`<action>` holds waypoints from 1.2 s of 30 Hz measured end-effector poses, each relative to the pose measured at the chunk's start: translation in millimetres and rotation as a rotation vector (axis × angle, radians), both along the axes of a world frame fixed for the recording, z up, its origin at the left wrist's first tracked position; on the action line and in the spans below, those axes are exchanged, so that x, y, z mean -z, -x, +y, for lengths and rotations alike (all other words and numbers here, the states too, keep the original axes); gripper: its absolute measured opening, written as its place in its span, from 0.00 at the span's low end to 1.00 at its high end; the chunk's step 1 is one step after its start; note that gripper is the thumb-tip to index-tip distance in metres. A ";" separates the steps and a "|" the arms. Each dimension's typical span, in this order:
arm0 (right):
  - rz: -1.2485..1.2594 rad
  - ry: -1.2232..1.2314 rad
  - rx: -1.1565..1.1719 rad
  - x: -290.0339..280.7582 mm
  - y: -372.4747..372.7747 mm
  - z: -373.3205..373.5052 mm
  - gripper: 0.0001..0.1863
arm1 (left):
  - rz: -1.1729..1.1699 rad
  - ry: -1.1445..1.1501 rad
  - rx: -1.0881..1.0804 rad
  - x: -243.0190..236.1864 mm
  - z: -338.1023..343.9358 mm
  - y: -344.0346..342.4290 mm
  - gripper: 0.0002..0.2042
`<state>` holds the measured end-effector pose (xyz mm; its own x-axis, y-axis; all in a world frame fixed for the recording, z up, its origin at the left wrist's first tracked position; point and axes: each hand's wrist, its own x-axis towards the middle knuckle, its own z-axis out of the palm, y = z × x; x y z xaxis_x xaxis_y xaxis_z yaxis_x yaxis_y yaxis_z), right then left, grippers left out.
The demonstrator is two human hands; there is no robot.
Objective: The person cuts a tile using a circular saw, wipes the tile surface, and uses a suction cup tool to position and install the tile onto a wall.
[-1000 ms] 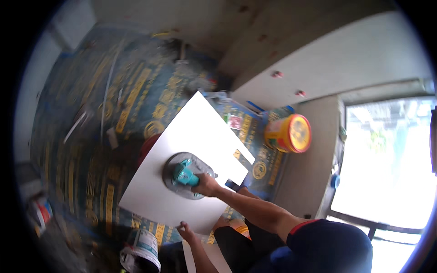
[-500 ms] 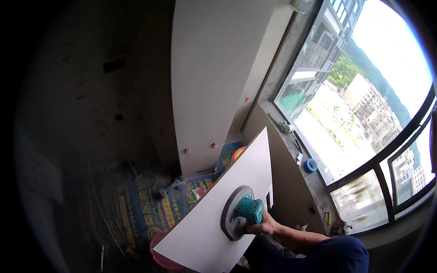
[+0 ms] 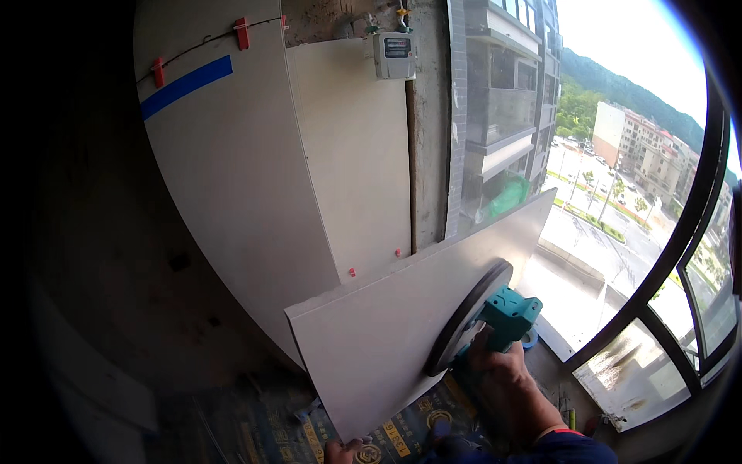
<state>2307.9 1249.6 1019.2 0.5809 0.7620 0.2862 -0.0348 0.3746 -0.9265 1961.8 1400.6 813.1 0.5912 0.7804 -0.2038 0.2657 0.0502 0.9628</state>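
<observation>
A large off-white tile (image 3: 379, 332) is raised and tilted in front of me, its upper edge reaching toward the window. Pressed against its face is the big round grey disc (image 3: 468, 313) of a teal power tool, which looks like a suction-cup tile vibrator (image 3: 510, 313). My right hand (image 3: 501, 359) is wrapped around the tool's handle, and the handle's lower part is hidden by it. At the tile's lower corner, my left hand (image 3: 342, 451) grips the edge; only its thumb and part of the fingers show at the bottom of the picture.
Tall tiles (image 3: 239, 155) cover the wall ahead, with red clips (image 3: 242, 35), blue tape (image 3: 188, 87) and a grey meter (image 3: 395, 56) above. The window (image 3: 610, 247) is on the right. Printed dark sheeting (image 3: 263, 425) covers the floor. A blue tape roll (image 3: 530, 339) lies behind the tool.
The tile has risen and turned, now spanning toward the window, with the vibrator still on it. My left hand has come into view at its lower corner. My view has tilted up.
</observation>
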 end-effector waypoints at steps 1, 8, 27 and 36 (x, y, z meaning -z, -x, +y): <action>0.014 -0.050 0.010 -13.7 -17.3 0.0 0.15 | -0.061 -0.011 -0.007 -5.8 -0.1 -20.6 0.11; -0.021 -0.276 -0.045 -101.0 -115.7 28.9 0.08 | -0.769 0.022 -0.120 -70.5 13.3 -148.4 0.17; -0.133 -0.469 -0.207 -244.9 -251.0 59.8 0.11 | -0.953 -0.445 0.216 -200.0 57.1 -414.2 0.20; -0.430 -0.660 0.203 -343.5 -233.8 92.7 0.12 | -1.173 -0.176 0.369 -286.2 95.9 -488.1 0.21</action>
